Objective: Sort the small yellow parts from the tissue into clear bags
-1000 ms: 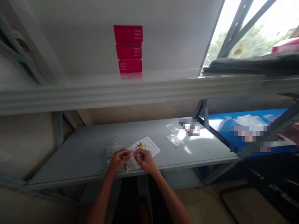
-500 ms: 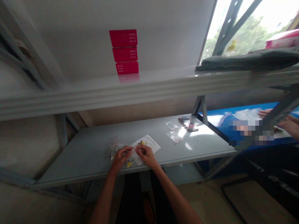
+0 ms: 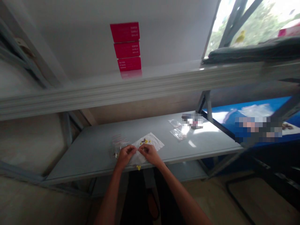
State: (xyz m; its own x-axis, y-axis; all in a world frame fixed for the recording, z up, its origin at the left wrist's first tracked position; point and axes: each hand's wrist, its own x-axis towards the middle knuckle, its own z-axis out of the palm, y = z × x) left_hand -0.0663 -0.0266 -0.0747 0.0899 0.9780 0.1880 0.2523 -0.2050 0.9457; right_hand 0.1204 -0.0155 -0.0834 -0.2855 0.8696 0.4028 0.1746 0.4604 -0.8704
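My left hand (image 3: 126, 153) and my right hand (image 3: 149, 152) meet over the front of the grey table, fingertips pinched close together. Between them they hold the upper edge of a clear plastic bag (image 3: 135, 160), which hangs down toward the table's front edge. Small yellow pieces (image 3: 138, 167) show at the bottom of the bag. Behind my right hand lies a white sheet (image 3: 156, 141) with several small yellow and dark pieces (image 3: 145, 141) on it. Left of my left hand is a pile of clear zip bags (image 3: 119, 142), with small items too blurred to name.
Two clear bags (image 3: 178, 133) lie further right on the table (image 3: 93, 150). An overhead shelf (image 3: 98, 98) carries three stacked red boxes (image 3: 127, 49) and dark folded cloth (image 3: 253, 53). A metal post (image 3: 208, 106) separates the blue table (image 3: 225, 117) at right.
The bag with yellow pieces has shifted right and hangs nearer the table edge. Both hands stay pinched together. The other person's hands at right have left the view. The camera view has shifted slightly.
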